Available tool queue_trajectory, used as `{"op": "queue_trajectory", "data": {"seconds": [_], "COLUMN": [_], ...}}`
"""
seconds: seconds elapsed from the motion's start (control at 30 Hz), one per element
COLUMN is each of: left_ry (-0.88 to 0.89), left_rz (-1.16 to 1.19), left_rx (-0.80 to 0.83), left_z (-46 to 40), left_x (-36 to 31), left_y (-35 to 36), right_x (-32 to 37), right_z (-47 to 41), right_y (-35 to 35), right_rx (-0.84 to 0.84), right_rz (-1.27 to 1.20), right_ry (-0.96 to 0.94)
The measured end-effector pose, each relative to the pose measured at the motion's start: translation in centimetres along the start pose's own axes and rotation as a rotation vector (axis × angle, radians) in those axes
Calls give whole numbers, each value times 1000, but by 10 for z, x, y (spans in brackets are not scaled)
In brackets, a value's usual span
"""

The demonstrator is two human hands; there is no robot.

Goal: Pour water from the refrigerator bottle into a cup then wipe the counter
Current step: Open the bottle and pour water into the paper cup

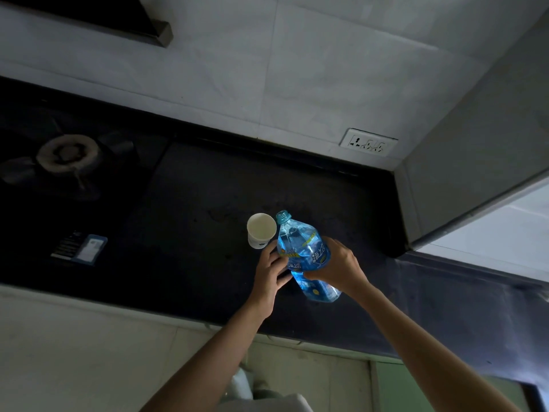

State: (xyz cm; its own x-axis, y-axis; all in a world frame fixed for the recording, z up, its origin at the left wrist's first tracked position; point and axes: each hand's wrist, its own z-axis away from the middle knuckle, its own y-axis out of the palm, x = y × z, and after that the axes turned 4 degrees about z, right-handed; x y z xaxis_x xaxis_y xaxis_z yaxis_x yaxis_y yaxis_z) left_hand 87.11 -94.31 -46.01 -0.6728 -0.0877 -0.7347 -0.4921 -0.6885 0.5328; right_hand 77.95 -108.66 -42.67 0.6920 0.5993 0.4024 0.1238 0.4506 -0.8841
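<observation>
A clear blue plastic bottle (306,257) with its cap off is tilted, its open neck right beside the rim of a white paper cup (260,230). The cup stands upright on the dark counter (190,209). My right hand (338,266) grips the bottle around its labelled middle. My left hand (271,272) rests against the bottle's left side, just below the cup. Water fills much of the bottle. I cannot tell whether any water is in the cup.
A gas burner (66,154) sits on the hob at far left. A small card or packet (84,248) lies on the counter left of the cup. A wall socket (368,142) is on the tiled wall. A grey cabinet side (463,162) bounds the counter on the right.
</observation>
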Motion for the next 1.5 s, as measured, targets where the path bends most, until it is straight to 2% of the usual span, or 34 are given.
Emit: {"op": "queue_trajectory", "data": {"seconds": [0.37, 0.77, 1.0, 1.17, 1.4, 1.5], "left_ry": [110, 215, 308, 444, 477, 484], "left_rz": [-191, -424, -598, -698, -754, -766], "left_rx": [37, 99, 144, 125, 98, 92], "left_z": [2, 5, 12, 19, 18, 19], "left_x": [-14, 3, 23, 37, 45, 47], "left_y": [18, 35, 37, 43, 42, 42], "right_x": [-22, -46, -55, -61, -63, -68], "right_z": [10, 38, 55, 60, 62, 61], "right_y": [16, 33, 43, 53, 56, 55], "right_rx": [-169, -233, -267, -297, -300, -246], "right_rz": [-302, -613, -652, -649, -664, -639], "right_ry": [-4, 69, 77, 55, 48, 25]}}
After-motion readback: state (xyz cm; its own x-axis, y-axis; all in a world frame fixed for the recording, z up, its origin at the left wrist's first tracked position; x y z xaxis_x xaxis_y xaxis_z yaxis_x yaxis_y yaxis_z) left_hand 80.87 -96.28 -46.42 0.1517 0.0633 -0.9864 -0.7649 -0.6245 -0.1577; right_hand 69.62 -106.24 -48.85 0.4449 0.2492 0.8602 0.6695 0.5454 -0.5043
